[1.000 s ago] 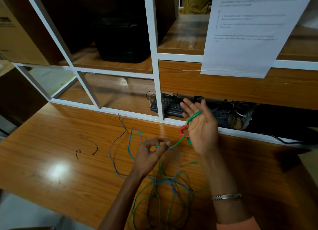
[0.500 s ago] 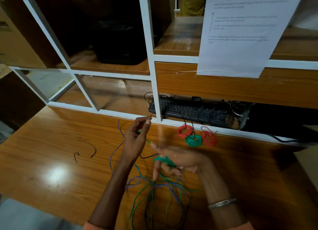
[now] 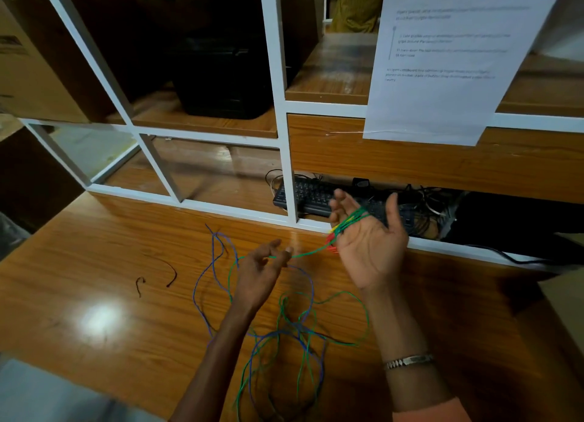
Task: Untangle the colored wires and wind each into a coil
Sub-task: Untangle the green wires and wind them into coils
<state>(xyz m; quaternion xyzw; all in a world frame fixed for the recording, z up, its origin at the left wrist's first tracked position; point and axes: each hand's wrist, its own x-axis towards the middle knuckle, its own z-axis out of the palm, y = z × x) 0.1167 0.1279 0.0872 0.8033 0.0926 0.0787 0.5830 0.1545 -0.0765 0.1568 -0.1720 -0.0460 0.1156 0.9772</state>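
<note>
The right hand (image 3: 368, 244), palm up with fingers spread, wore turns of green wire (image 3: 350, 221); the left hand (image 3: 264, 268) pinched its tail. Blue wire (image 3: 218, 263) still crossed it loosely on the bench (image 3: 94, 263), so pulling could tighten a knot.

The table (image 3: 94, 263) is glossy varnished wood, with a bright glare near its left edge. The frame (image 3: 281, 105) looks smooth white painted metal. The wires (image 3: 284, 326) look plastic-coated; the bracelet (image 3: 407, 360) looks shiny metal; the sheet (image 3: 442, 74) is matt paper.
</note>
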